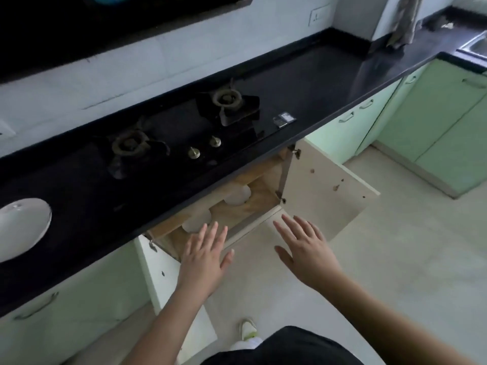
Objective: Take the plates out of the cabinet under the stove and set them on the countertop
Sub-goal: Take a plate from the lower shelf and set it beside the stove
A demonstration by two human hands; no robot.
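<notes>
The cabinet [253, 204] under the two-burner stove [184, 133] stands with both doors swung out. Inside it two white plates show: one [238, 196] farther right, one [196, 222] nearer left, both partly hidden by the countertop edge. A white plate [22, 227] lies on the black countertop [316, 80] at the far left. My left hand [204, 255] is stretched flat toward the cabinet opening, fingertips just below the nearer plate, holding nothing. My right hand [305, 246] hovers flat over the floor in front of the right door, also holding nothing.
The right cabinet door [326, 191] juts out over the floor; the left door [163, 275] is open beside my left arm. A small dark object [284, 119] lies right of the stove. Green cabinets [434, 133] and a sink [474, 46] are at the right. My shoe [247, 329] is below.
</notes>
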